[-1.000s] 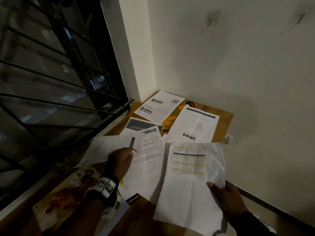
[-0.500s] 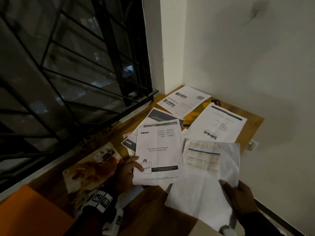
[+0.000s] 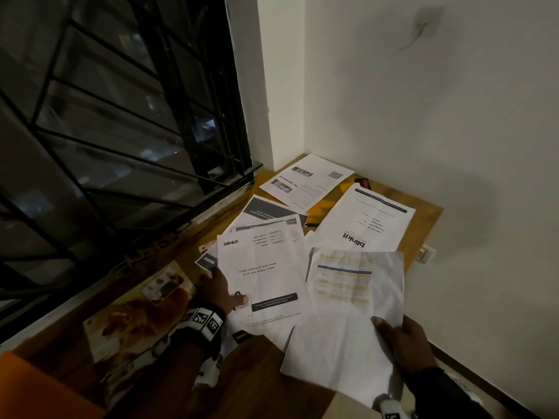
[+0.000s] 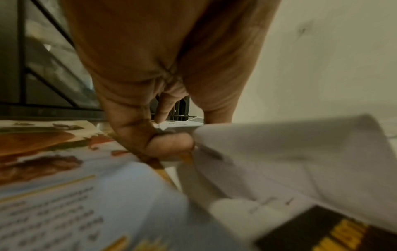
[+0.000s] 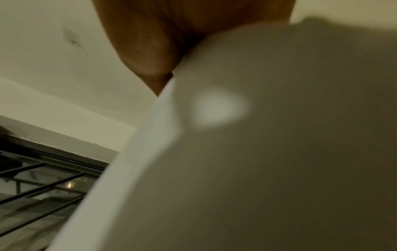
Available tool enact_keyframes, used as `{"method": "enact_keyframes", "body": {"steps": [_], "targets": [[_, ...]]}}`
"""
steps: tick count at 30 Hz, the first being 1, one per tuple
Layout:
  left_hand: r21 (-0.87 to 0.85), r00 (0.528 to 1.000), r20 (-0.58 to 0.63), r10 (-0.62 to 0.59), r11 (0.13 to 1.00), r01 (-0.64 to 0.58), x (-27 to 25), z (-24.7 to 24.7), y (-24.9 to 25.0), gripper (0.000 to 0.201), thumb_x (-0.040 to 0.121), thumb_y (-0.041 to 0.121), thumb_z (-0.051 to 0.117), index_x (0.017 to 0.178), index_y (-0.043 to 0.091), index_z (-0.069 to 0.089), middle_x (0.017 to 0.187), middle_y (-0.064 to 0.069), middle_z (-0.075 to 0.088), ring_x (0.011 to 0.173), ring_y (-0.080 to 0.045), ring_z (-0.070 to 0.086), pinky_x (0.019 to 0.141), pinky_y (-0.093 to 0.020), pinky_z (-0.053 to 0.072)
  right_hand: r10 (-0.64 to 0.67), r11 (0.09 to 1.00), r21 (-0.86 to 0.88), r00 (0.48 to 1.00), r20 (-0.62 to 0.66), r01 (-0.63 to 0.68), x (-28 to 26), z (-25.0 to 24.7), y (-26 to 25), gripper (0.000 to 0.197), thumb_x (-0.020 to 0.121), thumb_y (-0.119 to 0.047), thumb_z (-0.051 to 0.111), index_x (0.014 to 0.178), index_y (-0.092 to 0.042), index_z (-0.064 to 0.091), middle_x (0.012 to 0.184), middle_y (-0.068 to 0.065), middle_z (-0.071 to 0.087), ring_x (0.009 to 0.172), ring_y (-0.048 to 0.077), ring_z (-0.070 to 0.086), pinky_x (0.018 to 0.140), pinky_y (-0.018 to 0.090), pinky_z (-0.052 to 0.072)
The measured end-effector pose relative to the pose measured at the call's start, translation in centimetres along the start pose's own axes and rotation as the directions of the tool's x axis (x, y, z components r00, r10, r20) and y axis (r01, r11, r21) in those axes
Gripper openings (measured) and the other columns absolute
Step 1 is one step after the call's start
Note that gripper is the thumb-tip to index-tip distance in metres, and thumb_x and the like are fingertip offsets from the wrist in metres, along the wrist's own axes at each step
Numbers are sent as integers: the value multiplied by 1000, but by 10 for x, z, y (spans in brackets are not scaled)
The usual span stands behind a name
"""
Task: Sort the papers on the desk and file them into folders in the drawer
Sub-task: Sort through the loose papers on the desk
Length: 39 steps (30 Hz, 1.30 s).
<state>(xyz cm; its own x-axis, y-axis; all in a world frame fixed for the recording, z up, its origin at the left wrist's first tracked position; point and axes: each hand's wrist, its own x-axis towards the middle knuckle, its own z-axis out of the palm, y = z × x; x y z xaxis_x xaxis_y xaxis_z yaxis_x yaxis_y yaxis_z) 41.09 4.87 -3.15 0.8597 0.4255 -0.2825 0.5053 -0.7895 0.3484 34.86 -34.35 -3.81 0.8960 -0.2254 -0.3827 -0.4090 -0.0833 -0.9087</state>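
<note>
The right hand [image 3: 402,340] pinches a table-printed sheet [image 3: 348,313] at its near right edge, so the far end sags unsupported and could crease or slip. The left hand [image 3: 217,291] seemingly pinches the blinkit sheet [image 3: 263,276] at its near left edge, on the desk [image 3: 423,213].

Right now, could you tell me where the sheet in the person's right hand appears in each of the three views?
Head: the table-printed sheet is at lower right, pinched by the right hand.
Left wrist: I cannot tell it apart; the white paper there is blurred.
Right wrist: the sheet's blank underside fills the right and lower part.
Shared landmark: the black window grille.
</note>
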Motion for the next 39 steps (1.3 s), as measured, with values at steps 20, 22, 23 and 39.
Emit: {"method": "enact_keyframes", "body": {"steps": [20, 22, 23, 39], "targets": [[-851, 898, 103, 428, 506, -143, -61, -14, -6, 47, 78, 18, 65, 124, 17, 59, 114, -6, 73, 104, -26, 70, 80, -35, 59, -34, 998, 45, 999, 16, 34, 1, -8, -7, 25, 87, -26, 74, 107, -12, 71, 100, 5, 78, 91, 29, 73, 91, 56, 56], [-849, 875, 143, 462, 512, -132, -71, -4, 2, 52, 76, 19, 68, 127, 16, 57, 117, -5, 72, 107, -24, 69, 82, -34, 59, -60, 996, 75, 997, 49, 57, -4, -4, -15, 27, 87, -29, 74, 109, -14, 71, 102, 2, 78, 94, 27, 74, 91, 53, 56], [-840, 863, 154, 480, 523, -141, -75, 0, 7, 53, 76, 19, 69, 127, 16, 56, 117, -4, 72, 108, -23, 69, 83, -34, 59, -75, 991, 114, 995, 66, 67, -6, -1, -19, 25, 89, -30, 72, 109, -14, 71, 101, 2, 78, 93, 26, 74, 90, 51, 57], [-884, 886, 4, 463, 416, -213, -95, -15, 44, 54, 84, -10, 66, 128, 19, 54, 117, 0, 72, 110, -20, 68, 81, -32, 59, -316, 946, 180, 890, 329, 270, -19, 37, -80, 34, 91, -18, 70, 125, -16, 64, 119, 3, 73, 110, 25, 70, 96, 51, 54]]}}
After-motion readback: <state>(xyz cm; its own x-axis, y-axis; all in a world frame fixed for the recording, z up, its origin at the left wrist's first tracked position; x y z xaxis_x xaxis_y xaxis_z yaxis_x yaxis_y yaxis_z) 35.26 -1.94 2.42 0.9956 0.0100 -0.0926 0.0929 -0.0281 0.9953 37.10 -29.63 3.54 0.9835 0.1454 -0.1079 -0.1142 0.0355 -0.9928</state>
